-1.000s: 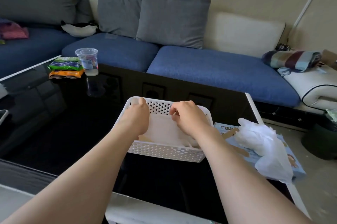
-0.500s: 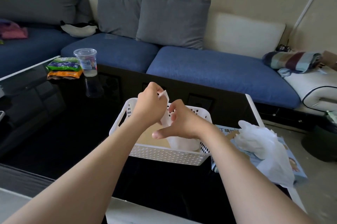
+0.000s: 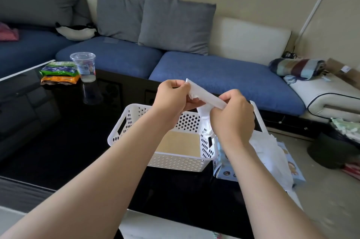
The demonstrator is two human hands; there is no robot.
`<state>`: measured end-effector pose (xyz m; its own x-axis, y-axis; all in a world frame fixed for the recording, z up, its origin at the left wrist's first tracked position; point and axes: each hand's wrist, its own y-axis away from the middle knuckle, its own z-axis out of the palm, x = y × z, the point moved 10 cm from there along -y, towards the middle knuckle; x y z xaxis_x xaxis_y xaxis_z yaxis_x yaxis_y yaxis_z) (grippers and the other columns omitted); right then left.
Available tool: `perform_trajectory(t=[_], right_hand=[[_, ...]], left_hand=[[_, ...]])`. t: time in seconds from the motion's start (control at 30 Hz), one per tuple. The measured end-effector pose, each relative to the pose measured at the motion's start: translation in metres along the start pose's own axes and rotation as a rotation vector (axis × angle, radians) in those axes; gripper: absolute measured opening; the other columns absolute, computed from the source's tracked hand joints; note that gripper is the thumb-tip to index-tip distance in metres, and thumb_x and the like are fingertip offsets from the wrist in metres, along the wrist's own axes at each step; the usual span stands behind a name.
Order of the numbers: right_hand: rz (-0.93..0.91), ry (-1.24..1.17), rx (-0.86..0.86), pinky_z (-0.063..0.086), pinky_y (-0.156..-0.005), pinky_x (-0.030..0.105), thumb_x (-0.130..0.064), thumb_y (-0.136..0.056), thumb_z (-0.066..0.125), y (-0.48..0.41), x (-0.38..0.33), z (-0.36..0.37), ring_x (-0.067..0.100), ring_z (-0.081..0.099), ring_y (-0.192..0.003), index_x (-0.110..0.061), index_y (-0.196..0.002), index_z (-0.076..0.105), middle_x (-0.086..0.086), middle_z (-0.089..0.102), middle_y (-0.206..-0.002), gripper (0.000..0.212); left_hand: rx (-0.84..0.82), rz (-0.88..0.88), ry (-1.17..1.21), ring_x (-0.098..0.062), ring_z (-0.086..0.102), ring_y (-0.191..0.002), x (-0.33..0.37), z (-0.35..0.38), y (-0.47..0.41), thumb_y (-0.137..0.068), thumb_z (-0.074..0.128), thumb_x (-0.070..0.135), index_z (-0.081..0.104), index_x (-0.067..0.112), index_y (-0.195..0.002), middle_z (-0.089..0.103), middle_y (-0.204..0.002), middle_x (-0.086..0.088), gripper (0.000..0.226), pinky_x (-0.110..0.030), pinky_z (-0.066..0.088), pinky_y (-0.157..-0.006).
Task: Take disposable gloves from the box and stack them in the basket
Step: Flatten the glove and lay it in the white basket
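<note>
Since a second ago the left hand (image 3: 172, 95) and right hand (image 3: 232, 116) rose above the basket (image 3: 175, 160), fingers pinching a glove (image 3: 204, 96) between them. Box (image 3: 224, 172) sits beside the basket's right edge; table (image 3: 58, 141) spreads left.

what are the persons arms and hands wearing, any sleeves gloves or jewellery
The left forearm and right forearm are bare, no sleeves in view. The left hand and right hand wear no gloves; no watch, bracelet or ring shows.
</note>
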<state>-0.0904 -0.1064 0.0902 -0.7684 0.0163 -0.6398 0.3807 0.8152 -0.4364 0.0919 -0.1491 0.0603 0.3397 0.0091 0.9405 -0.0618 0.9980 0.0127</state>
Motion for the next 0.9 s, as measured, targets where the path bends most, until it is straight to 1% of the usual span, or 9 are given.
perform_trajectory(t=[0.17, 0.3, 0.43, 0.5, 0.6, 0.67, 0.73, 0.77, 0.9], right_hand=[[-0.21, 0.264, -0.192, 0.039, -0.071, 0.036, -0.007, -0.091, 0.063, 0.026, -0.027, 0.039, 0.032, 0.063, -0.1, -0.018, -0.12, 0.057, 0.005, 0.062, -0.114, 0.032], [-0.375, 0.333, -0.656, 0.044, -0.085, 0.038, -0.011, -0.091, 0.061, 0.067, -0.039, 0.111, 0.032, 0.056, -0.124, -0.019, -0.138, 0.054, 0.007, 0.057, -0.134, 0.049], [-0.252, 0.214, -1.123, 0.051, -0.105, 0.042, -0.048, -0.094, 0.069, 0.098, -0.027, 0.148, 0.021, 0.059, -0.127, -0.029, -0.15, 0.054, -0.003, 0.058, -0.143, 0.061], [-0.201, 0.132, -1.146, 0.056, -0.096, 0.044, -0.049, -0.094, 0.066, 0.093, -0.023, 0.151, 0.026, 0.069, -0.112, -0.02, -0.13, 0.07, 0.005, 0.071, -0.125, 0.047], [-0.204, 0.116, -0.962, 0.062, -0.082, 0.053, -0.018, -0.097, 0.055, 0.066, -0.014, 0.158, 0.042, 0.072, -0.094, 0.003, -0.102, 0.072, 0.023, 0.074, -0.104, 0.028], [-0.222, 0.216, -0.859, 0.06, -0.071, 0.045, -0.003, -0.092, 0.052, 0.055, -0.003, 0.161, 0.038, 0.068, -0.079, 0.002, -0.086, 0.069, 0.02, 0.07, -0.09, 0.019], [-0.257, 0.284, -0.85, 0.04, -0.055, 0.035, -0.001, -0.093, 0.053, 0.056, 0.001, 0.168, 0.026, 0.044, -0.058, -0.012, -0.064, 0.048, 0.008, 0.047, -0.066, 0.031], [-0.259, 0.29, -0.862, 0.036, -0.055, 0.034, -0.005, -0.096, 0.057, 0.057, 0.004, 0.172, 0.024, 0.039, -0.057, -0.015, -0.063, 0.044, 0.005, 0.041, -0.064, 0.037], [-0.274, 0.352, -0.847, 0.04, -0.058, 0.035, -0.025, -0.104, 0.065, 0.058, 0.009, 0.184, 0.025, 0.047, -0.06, -0.016, -0.073, 0.049, 0.007, 0.058, -0.077, 0.036]], left_hand=[[0.122, -0.008, -0.238, -0.028, 0.074, -0.081, 0.001, -0.031, -0.002, -0.098, 0.056, -0.005, 0.058, 0.008, -0.088, 0.064, -0.099, -0.016, 0.016, -0.038, 0.065, -0.065], [0.198, -0.134, -0.845, -0.038, 0.076, -0.074, -0.01, -0.086, -0.004, -0.097, 0.044, -0.002, 0.053, 0.015, -0.112, 0.055, -0.11, -0.013, 0.025, -0.041, 0.065, -0.059], [0.128, -0.199, -1.35, -0.034, 0.075, -0.064, -0.017, -0.11, -0.002, -0.097, 0.046, -0.002, 0.066, 0.012, -0.108, 0.062, -0.105, -0.014, 0.027, -0.046, 0.066, -0.073], [0.11, -0.211, -1.495, -0.031, 0.072, -0.068, -0.022, -0.119, 0.0, -0.095, 0.049, -0.004, 0.067, 0.012, -0.113, 0.059, -0.104, -0.01, 0.031, -0.045, 0.065, -0.074], [0.06, -0.265, -1.635, -0.024, 0.064, -0.074, -0.032, -0.126, 0.004, -0.096, 0.049, -0.005, 0.057, 0.004, -0.129, 0.055, -0.098, -0.01, 0.035, -0.036, 0.057, -0.068], [0.037, -0.274, -1.688, -0.018, 0.05, -0.069, -0.034, -0.124, 0.005, -0.1, 0.046, -0.004, 0.049, 0.001, -0.134, 0.044, -0.085, -0.006, 0.034, -0.034, 0.047, -0.071], [0.027, -0.257, -1.728, -0.015, 0.04, -0.066, -0.033, -0.12, 0.006, -0.1, 0.046, -0.005, 0.051, 0.004, -0.131, 0.037, -0.083, -0.003, 0.032, -0.033, 0.043, -0.077], [0.022, -0.26, -1.748, -0.015, 0.04, -0.066, -0.033, -0.12, 0.006, -0.099, 0.046, -0.005, 0.053, 0.007, -0.122, 0.039, -0.086, -0.003, 0.027, -0.033, 0.044, -0.077], [-0.062, -0.233, -1.856, -0.017, 0.047, -0.075, -0.036, -0.112, 0.005, -0.094, 0.05, -0.006, 0.048, 0.012, -0.1, 0.052, -0.122, -0.009, 0.019, -0.029, 0.044, -0.064]])
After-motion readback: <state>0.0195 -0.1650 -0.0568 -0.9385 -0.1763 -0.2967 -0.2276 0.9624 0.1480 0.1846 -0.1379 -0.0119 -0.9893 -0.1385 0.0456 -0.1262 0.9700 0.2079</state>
